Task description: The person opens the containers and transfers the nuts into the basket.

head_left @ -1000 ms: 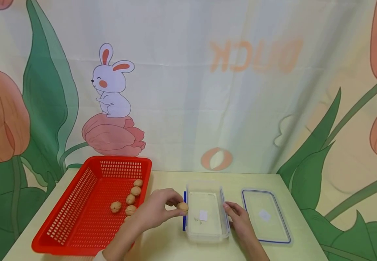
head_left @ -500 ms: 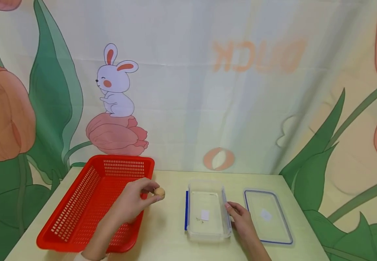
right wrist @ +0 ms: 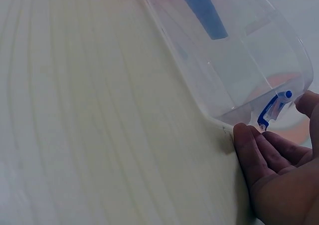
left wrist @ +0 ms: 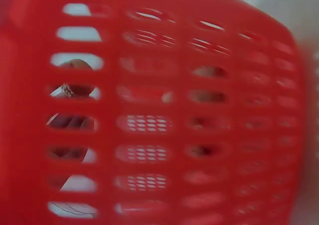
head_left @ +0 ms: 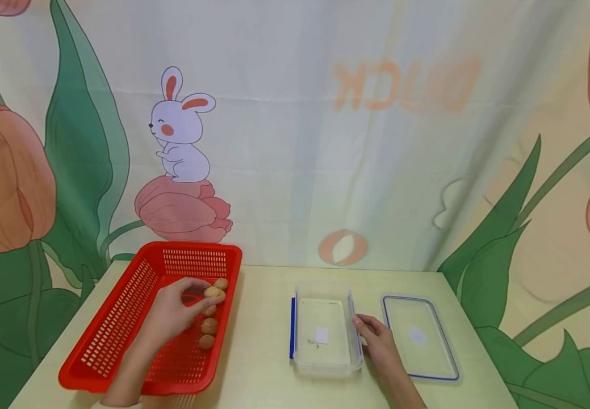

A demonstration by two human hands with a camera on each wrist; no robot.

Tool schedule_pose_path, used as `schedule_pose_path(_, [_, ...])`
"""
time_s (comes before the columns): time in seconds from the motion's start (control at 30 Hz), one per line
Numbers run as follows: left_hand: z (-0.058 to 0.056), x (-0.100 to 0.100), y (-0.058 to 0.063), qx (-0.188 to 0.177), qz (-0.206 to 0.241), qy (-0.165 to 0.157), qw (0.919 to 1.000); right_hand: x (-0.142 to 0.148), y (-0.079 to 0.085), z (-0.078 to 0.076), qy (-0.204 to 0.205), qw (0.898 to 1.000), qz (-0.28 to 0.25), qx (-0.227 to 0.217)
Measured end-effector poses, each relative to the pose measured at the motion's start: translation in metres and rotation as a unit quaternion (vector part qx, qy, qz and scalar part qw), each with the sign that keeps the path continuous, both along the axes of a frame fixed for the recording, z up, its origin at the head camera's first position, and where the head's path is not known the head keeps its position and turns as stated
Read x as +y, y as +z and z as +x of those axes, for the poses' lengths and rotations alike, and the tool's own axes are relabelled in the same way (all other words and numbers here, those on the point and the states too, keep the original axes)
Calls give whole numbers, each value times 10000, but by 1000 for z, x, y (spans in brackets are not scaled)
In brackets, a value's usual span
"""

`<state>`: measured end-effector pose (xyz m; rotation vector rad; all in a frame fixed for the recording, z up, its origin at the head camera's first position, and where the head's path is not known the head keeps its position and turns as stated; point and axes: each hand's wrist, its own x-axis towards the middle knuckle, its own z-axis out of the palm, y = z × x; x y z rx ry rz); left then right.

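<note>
My left hand (head_left: 164, 315) is inside the red plastic basket (head_left: 159, 386), pinching a walnut (head_left: 215, 293) between thumb and fingers beside the right wall. Several more walnuts (head_left: 209, 326) lie along that wall. In the left wrist view the slotted basket wall (left wrist: 107, 110) fills most of the picture; a walnut and parts of the hand show through its slots. My right hand (head_left: 379, 343) holds the right side of a clear plastic food container (head_left: 320, 312), with the thumb at the rim and the fingers (right wrist: 249, 152) against the outside. Inside the container are a white paper square (head_left: 322, 335) and small crumbs.
A clear lid (head_left: 422, 352) with a blue seal lies flat right of the container. One blue side latch (head_left: 292, 328) hangs on the container's left side. A printed curtain (head_left: 284, 170) hangs behind the table (head_left: 259, 341).
My left hand has carried the walnut leftward from the container's edge into the basket, among the other walnuts. The right hand and the container stay put.
</note>
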<state>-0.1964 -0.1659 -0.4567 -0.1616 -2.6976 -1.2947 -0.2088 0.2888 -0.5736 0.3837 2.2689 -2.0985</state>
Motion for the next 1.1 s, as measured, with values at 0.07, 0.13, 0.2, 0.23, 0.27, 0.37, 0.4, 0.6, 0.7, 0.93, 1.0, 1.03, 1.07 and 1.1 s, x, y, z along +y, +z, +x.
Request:
schedule_pose_path(0.07, [-1,-4,-6,-100,-68,39,9999,0,-1,0,-9,10000,-3,-16])
schedule_pose_path(0.13, [-2,-7,-13,-227,-136,91,9996,1,-2,0,3,10000,-7,-20])
schedule_pose_path(0.2, [-3,-10,-20,-371,-228,156,9989,1,-2,0,3,10000,-22,-30])
schedule_pose_path(0.23, [-4,-11,-24,-443,-259,179,9985,1,-2,1,-2,10000,-39,-35])
schedule_pose_path(0.27, [-5,-12,-26,-504,-289,196,9981,1,-2,1,2,10000,-43,-33])
schedule_pose_path(0.37, [-7,-16,-33,-618,-353,225,9972,0,-1,2,0,10000,-54,-9])
schedule_pose_path(0.4, [-8,-16,-35,-642,-363,233,9970,0,0,3,7,10000,-51,2])
schedule_pose_path(0.6, [-11,-19,-40,-802,-491,265,9952,0,2,4,40,9999,-101,96])
schedule_pose_path(0.7, [-12,-19,-42,-934,-585,239,9936,0,2,4,35,9999,-97,106])
schedule_pose_path(0.93, [-12,-19,-43,-816,-622,35,9947,-1,3,4,-16,9999,-77,67])
schedule_pose_path(1.0, [-11,-18,-42,-769,-660,-24,9948,-1,2,4,-23,10000,-71,55])
schedule_pose_path(1.03, [-11,-18,-41,-753,-676,-48,9949,-1,2,4,-23,10000,-59,48])
schedule_pose_path(1.07, [-11,-17,-40,-753,-683,-61,9948,-1,2,3,-27,10000,-50,39])
schedule_pose_path(1.1, [-10,-16,-39,-769,-685,-58,9947,-1,2,3,-34,10000,-56,28])
